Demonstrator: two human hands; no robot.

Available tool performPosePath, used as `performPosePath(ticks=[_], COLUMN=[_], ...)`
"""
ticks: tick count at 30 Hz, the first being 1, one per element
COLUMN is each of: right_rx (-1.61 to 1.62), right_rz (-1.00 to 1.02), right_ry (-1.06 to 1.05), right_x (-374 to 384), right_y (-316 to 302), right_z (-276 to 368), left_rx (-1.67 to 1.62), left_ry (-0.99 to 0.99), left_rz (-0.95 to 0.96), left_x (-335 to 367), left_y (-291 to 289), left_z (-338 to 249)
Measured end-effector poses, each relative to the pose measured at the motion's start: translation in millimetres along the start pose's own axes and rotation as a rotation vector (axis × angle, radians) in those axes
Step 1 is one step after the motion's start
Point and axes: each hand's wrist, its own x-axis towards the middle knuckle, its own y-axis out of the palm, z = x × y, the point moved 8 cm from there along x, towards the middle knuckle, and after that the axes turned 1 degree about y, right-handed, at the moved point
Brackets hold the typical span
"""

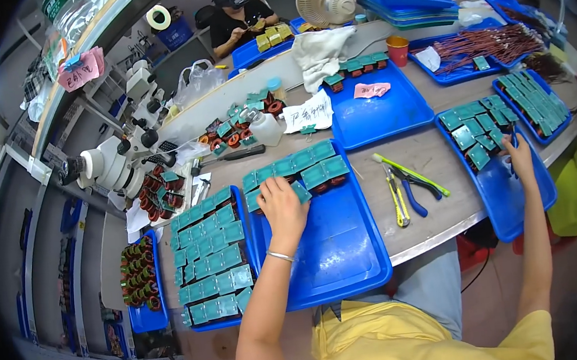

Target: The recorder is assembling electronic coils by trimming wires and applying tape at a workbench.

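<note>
My left hand (283,207) is closed over a green-topped coil part (300,192) in the middle blue tray (337,245). Its fingers curl down at the end of a row, so their tips are partly hidden. Rows of similar green-topped parts (288,166) fill the far end of that tray. On the right, my right hand (519,157) closes around a slim dark-blue tool, too small to name. That hand is over another blue tray (516,202), right beside the green-topped parts (476,128) at its far end.
A cutter knife (397,200), blue-handled pliers (413,195) and a green-yellow stick (411,175) lie between the trays. A full tray of green-topped parts (212,258) stands at left. Behind are a microscope (107,164), a bottle (265,127) and an orange cup (398,50). Co-workers sit opposite and at right.
</note>
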Motion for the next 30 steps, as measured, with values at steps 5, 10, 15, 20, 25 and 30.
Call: performPosePath(ticks=[5,10,15,20,25,30], right_rx=[0.067,-0.066,0.096,0.089,0.361,0.713], right_rz=[-0.044,-0.295,0.163,0.529,0.725,0.798], right_ry=[0.046,-0.261,-0.468,-0.429,-0.422,-0.35], right_x=[-10,-25,-114,-184,-223,-240], right_y=[0,-33,29,86,111,129], right_z=[1,40,174,225,259,272], left_rx=[-0.281,-1.601,-2.074,-1.857,-1.898,-2.122], left_ry=[-0.111,-0.44,-0.485,-0.416,-0.412,-0.311], left_rz=[0.015,0.084,0.299,0.39,0.455,0.581], left_x=[-16,-38,-66,-83,-93,-103], left_y=[-38,-62,-56,-72,-79,-77], left_z=[6,-16,-52,-81,-94,-101])
